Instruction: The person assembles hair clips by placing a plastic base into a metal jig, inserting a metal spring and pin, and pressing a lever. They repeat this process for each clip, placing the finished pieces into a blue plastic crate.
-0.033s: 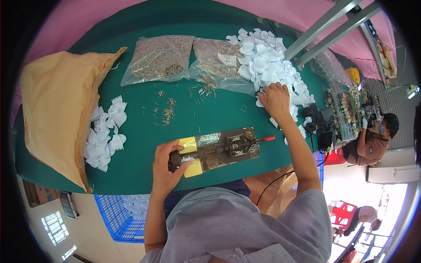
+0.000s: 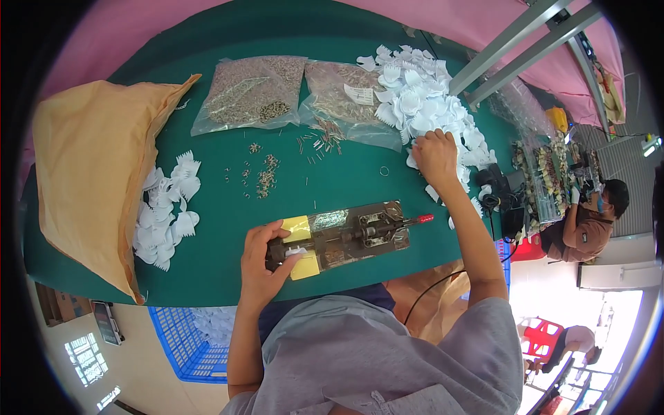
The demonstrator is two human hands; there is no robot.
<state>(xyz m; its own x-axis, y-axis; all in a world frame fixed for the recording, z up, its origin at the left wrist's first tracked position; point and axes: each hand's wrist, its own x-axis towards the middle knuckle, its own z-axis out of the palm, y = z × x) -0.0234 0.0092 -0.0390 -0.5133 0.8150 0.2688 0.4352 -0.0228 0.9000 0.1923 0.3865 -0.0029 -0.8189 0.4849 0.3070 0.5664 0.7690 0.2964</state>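
Note:
A clamp fixture (image 2: 380, 228) with a red-tipped lever lies on the green table in front of me. My left hand (image 2: 260, 268) curls round its left end, the thumb against a small white piece (image 2: 296, 250) lying over yellow sheet. My right hand (image 2: 436, 158) reaches to the near edge of a heap of white toothed plastic pieces (image 2: 415, 104). Its fingers are bent and drawn together; their tips are partly hidden, so what they pinch cannot be made out. A smaller heap of similar white pieces (image 2: 166, 214) lies at the left.
Clear bags of small metal parts (image 2: 252, 90) and pins (image 2: 339, 86) lie at the back, with loose clips (image 2: 266, 176) before them. A tan sack (image 2: 97, 173) stands left. Metal posts (image 2: 512, 59) rise at right. A blue basket (image 2: 183, 346) sits below the table; a co-worker (image 2: 588, 221) is at right.
My right hand's fingers have drawn slightly closer together at the heap. The left hand and the clamp fixture stay where they were.

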